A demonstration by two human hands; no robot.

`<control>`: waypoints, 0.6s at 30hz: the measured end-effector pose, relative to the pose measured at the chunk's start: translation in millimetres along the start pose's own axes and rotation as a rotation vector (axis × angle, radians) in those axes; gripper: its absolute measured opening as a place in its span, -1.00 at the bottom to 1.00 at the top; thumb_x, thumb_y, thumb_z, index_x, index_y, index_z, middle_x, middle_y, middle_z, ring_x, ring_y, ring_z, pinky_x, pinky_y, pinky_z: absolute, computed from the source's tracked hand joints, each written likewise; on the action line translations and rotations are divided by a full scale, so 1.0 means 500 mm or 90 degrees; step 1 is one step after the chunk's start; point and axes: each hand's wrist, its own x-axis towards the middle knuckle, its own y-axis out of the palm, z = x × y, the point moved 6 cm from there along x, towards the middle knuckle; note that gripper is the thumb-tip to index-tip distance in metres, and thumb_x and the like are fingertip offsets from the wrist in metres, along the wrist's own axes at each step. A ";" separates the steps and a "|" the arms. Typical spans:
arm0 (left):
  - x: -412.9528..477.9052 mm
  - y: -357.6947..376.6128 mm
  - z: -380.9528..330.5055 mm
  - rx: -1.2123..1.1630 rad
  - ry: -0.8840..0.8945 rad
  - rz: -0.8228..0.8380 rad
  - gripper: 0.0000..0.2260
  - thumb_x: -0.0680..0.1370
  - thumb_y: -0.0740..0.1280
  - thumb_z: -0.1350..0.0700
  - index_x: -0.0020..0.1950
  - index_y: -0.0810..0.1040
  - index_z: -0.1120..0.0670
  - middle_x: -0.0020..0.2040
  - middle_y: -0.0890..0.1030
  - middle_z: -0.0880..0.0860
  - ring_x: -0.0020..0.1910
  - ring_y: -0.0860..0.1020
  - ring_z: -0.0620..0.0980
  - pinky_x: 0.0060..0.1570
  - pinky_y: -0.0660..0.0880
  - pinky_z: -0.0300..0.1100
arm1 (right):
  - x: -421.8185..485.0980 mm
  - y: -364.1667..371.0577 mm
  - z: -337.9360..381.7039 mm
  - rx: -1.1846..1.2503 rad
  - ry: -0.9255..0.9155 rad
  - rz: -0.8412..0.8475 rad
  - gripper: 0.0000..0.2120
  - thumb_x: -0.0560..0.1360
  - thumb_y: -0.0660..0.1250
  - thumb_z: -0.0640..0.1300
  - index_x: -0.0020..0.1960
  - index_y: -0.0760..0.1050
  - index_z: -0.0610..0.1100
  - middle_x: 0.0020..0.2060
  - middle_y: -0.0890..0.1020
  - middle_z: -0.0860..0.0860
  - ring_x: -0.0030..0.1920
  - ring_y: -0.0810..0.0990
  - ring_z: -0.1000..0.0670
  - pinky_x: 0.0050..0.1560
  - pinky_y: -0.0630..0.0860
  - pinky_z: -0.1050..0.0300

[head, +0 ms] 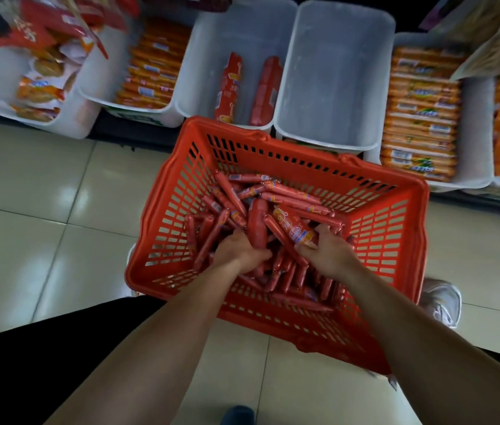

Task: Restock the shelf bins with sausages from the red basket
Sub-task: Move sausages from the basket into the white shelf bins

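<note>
Both hands dig in the basket (pixel 374 191).
Left hand (pixel 239 250) and right hand (pixel 328 250) each grip sausages (pixel 291 194), centre frame.

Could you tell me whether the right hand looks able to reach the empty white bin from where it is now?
Probably yes: the right hand is in the red basket, and the open-topped empty bin sits just beyond its rim.

Both hands (pixel 285 251) lowered, fingers curled (forearms bare, outstretched)

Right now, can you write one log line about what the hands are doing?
left hand: gripping sausages | right hand: gripping sausages | red basket: loaded | clear bin: empty
</note>
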 end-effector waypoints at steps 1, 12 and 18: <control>-0.008 -0.012 0.006 -0.036 -0.002 -0.011 -0.39 0.32 0.47 -0.18 0.29 0.45 0.04 0.14 0.57 0.02 0.14 0.57 0.07 0.08 0.47 -0.12 | -0.006 -0.002 -0.001 0.015 0.010 0.021 -0.44 0.49 0.33 0.24 0.34 0.32 -0.05 0.07 0.62 -0.05 -0.05 0.63 -0.07 -0.05 0.53 0.06; -0.154 -0.194 -0.009 -0.061 0.128 -0.067 -0.49 0.41 0.46 0.00 0.29 0.37 0.02 0.02 0.61 0.04 -0.07 0.59 0.04 -0.16 0.42 -0.15 | -0.131 -0.119 0.086 0.071 -0.054 -0.049 -0.46 0.48 0.36 0.19 0.36 0.41 -0.05 0.11 0.64 -0.07 0.02 0.62 -0.12 0.00 0.52 0.05; -0.217 -0.359 -0.028 -0.127 0.200 -0.195 -0.52 0.36 0.49 0.02 0.26 0.52 0.05 0.04 0.66 0.04 -0.04 0.63 0.03 -0.03 0.51 -0.14 | -0.173 -0.188 0.194 0.087 -0.121 -0.117 -0.45 0.45 0.39 0.15 0.36 0.41 -0.05 0.09 0.66 -0.09 0.07 0.63 -0.16 0.03 0.52 0.03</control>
